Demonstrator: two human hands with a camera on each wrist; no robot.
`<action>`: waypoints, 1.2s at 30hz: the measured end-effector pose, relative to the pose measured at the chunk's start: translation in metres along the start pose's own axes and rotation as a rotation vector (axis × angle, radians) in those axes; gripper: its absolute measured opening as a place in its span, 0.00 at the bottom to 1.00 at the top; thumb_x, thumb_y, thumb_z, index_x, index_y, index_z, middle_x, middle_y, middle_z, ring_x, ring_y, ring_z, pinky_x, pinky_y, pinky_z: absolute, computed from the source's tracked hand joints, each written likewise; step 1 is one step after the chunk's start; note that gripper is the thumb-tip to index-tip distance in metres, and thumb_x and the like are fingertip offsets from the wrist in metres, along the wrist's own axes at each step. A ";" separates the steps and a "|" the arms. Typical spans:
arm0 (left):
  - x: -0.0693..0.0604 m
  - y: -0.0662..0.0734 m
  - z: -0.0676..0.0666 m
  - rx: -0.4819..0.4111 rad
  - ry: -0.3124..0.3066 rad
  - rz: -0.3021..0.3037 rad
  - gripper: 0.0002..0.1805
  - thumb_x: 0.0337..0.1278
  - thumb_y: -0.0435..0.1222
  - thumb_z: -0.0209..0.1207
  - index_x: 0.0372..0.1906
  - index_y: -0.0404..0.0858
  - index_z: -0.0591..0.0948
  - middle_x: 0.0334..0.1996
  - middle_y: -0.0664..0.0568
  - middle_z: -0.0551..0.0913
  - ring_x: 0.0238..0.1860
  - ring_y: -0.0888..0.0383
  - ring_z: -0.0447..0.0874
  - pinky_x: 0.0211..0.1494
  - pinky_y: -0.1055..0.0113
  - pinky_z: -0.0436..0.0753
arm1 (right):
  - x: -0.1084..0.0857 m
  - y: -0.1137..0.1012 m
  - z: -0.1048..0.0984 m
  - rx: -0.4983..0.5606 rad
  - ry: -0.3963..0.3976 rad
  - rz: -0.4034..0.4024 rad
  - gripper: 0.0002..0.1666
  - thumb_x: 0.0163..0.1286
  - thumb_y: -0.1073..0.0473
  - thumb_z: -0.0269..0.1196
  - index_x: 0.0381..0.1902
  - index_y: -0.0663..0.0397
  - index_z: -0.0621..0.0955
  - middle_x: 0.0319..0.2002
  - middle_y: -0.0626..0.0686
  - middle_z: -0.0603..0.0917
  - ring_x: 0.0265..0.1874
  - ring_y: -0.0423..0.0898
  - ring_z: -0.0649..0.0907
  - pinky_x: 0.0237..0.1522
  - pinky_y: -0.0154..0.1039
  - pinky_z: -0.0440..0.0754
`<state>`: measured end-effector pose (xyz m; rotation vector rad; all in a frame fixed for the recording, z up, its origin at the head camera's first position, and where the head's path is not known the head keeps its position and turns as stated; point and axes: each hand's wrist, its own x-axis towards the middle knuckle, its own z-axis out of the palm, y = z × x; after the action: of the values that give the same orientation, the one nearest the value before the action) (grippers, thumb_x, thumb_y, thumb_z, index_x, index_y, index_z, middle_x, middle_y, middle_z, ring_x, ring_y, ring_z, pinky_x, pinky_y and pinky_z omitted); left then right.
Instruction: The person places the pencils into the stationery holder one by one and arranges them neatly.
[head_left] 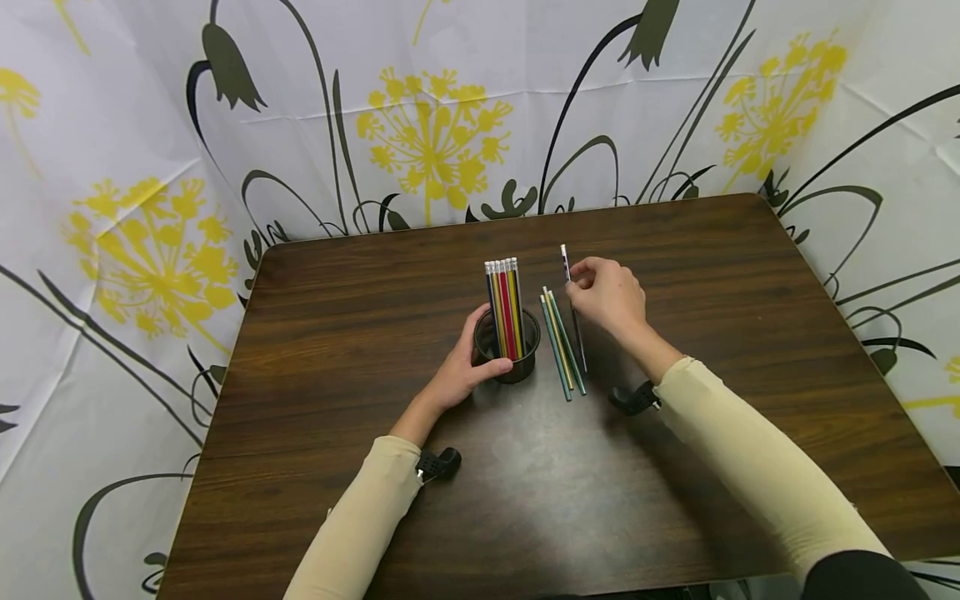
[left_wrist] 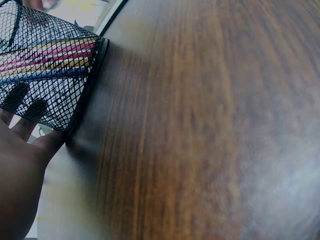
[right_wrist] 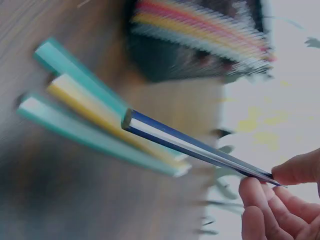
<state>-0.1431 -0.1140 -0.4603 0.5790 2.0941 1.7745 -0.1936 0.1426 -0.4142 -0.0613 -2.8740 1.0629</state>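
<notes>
Left hand (head_left: 457, 372) is gripping black mesh cup (head_left: 516, 372), fingers curled round it; upright pencils (head_left: 506, 308) are standing inside. Just right, three loose pencils (head_left: 558, 338) are lying on brown table (head_left: 337, 333). Farther right, right hand (head_left: 609, 293) is pinching dark blue pencil (right_wrist: 185, 143).

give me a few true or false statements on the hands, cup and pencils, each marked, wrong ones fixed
1. The left hand holds the mesh cup. True.
2. The right hand pinches a yellow pencil. False: it pinches a dark blue pencil.
3. Three loose pencils lie on the table. True.
4. The cup is upside down. False: its open end faces up.
5. The cup has red in its bunch of pencils. True.
</notes>
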 end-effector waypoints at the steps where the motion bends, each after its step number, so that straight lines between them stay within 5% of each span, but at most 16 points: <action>1: 0.000 0.000 0.000 0.000 -0.002 0.000 0.47 0.62 0.30 0.61 0.78 0.45 0.46 0.72 0.39 0.56 0.70 0.42 0.57 0.69 0.40 0.58 | -0.001 -0.006 -0.004 0.028 0.024 -0.017 0.14 0.65 0.52 0.62 0.45 0.48 0.85 0.32 0.47 0.88 0.30 0.47 0.83 0.33 0.48 0.75; 7: -0.001 0.000 0.000 0.009 0.005 -0.012 0.47 0.62 0.31 0.62 0.78 0.45 0.46 0.72 0.39 0.57 0.70 0.43 0.58 0.69 0.41 0.58 | -0.009 -0.036 -0.024 0.319 0.156 -0.208 0.14 0.65 0.56 0.65 0.47 0.53 0.84 0.31 0.48 0.87 0.26 0.42 0.81 0.30 0.36 0.73; 13: 0.003 -0.015 -0.001 0.009 0.006 -0.002 0.48 0.62 0.31 0.62 0.78 0.46 0.45 0.72 0.40 0.57 0.70 0.44 0.58 0.70 0.41 0.57 | -0.021 -0.056 -0.027 0.502 0.160 -0.360 0.14 0.65 0.62 0.66 0.49 0.59 0.82 0.34 0.52 0.87 0.26 0.42 0.82 0.29 0.33 0.76; 17: 0.008 -0.034 -0.002 0.011 0.015 0.012 0.48 0.63 0.31 0.61 0.78 0.52 0.44 0.73 0.44 0.57 0.71 0.47 0.58 0.70 0.42 0.57 | -0.029 -0.059 -0.017 0.465 0.110 -0.420 0.14 0.66 0.63 0.66 0.50 0.60 0.82 0.35 0.52 0.87 0.28 0.43 0.83 0.30 0.37 0.78; 25: 0.007 -0.035 -0.002 -0.005 0.023 0.036 0.47 0.63 0.30 0.61 0.77 0.59 0.47 0.72 0.49 0.60 0.70 0.51 0.60 0.70 0.44 0.58 | -0.039 -0.053 0.001 0.366 0.042 -0.473 0.15 0.66 0.63 0.66 0.50 0.58 0.81 0.35 0.52 0.87 0.28 0.44 0.85 0.27 0.39 0.79; 36: 0.008 -0.036 -0.001 0.017 0.037 0.029 0.46 0.63 0.33 0.62 0.75 0.63 0.48 0.71 0.51 0.61 0.68 0.52 0.63 0.69 0.44 0.60 | -0.043 -0.042 0.019 0.305 0.000 -0.443 0.15 0.63 0.62 0.68 0.48 0.58 0.82 0.34 0.51 0.87 0.26 0.45 0.86 0.27 0.41 0.81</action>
<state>-0.1539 -0.1162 -0.4956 0.5880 2.1379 1.7979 -0.1524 0.0951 -0.4036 0.5605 -2.5057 1.3677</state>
